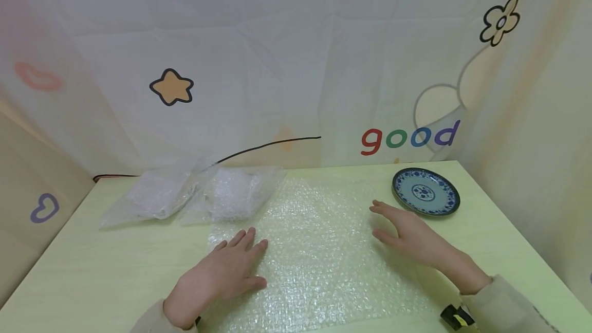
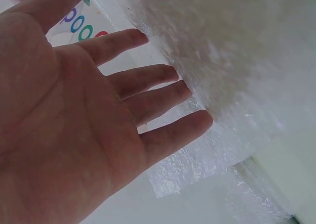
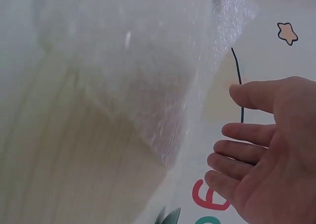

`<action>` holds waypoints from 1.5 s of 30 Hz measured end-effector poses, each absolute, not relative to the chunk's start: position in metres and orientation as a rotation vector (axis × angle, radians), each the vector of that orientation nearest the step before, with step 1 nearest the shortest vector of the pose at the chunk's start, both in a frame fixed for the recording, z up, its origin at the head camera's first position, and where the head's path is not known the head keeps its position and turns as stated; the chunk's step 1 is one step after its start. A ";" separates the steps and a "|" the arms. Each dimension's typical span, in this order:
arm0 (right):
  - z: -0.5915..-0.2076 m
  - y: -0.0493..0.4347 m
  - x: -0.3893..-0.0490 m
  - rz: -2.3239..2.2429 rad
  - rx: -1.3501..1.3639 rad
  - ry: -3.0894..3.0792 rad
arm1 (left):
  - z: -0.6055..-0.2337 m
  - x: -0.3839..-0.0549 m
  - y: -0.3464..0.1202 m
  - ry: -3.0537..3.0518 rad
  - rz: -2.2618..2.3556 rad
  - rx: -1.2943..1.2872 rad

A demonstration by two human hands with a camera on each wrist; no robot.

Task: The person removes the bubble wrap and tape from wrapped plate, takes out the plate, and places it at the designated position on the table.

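Observation:
A clear sheet of bubble wrap lies spread over the middle of the table. My left hand is over its left side, palm down with fingers spread. In the left wrist view, the fingers of that hand are straight and hold nothing, their tips close to the wrap; contact is hard to tell. Over the sheet's right side is my right hand, fingers extended and thumb apart. The right wrist view shows this hand with a bare palm. A blue-and-white patterned plate lies just beyond it.
Two bubble-wrapped bundles in clear plastic bags lie at the back left: one bag farther left, the other bag beside the sheet's far left corner. A printed curtain hangs behind the pale table.

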State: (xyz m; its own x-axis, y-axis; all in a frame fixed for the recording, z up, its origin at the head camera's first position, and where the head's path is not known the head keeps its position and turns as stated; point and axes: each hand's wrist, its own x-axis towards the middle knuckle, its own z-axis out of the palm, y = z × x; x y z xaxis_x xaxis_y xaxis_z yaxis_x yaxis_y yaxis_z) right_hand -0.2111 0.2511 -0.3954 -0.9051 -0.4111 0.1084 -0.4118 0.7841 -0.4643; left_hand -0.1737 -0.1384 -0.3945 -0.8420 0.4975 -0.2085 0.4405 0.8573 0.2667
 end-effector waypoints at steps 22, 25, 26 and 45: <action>-0.407 0.229 -0.199 0.848 0.887 -3.162 | -0.396 -0.178 -0.140 2.761 0.296 0.730; -0.407 0.228 -0.198 0.833 0.895 -3.182 | -0.396 -0.178 -0.140 2.761 0.294 0.730; -0.407 0.227 -0.197 0.828 0.897 -3.186 | -0.396 -0.178 -0.140 2.760 0.294 0.728; -0.400 0.223 -0.193 0.694 0.942 -3.259 | -0.390 -0.182 -0.146 2.820 0.324 0.794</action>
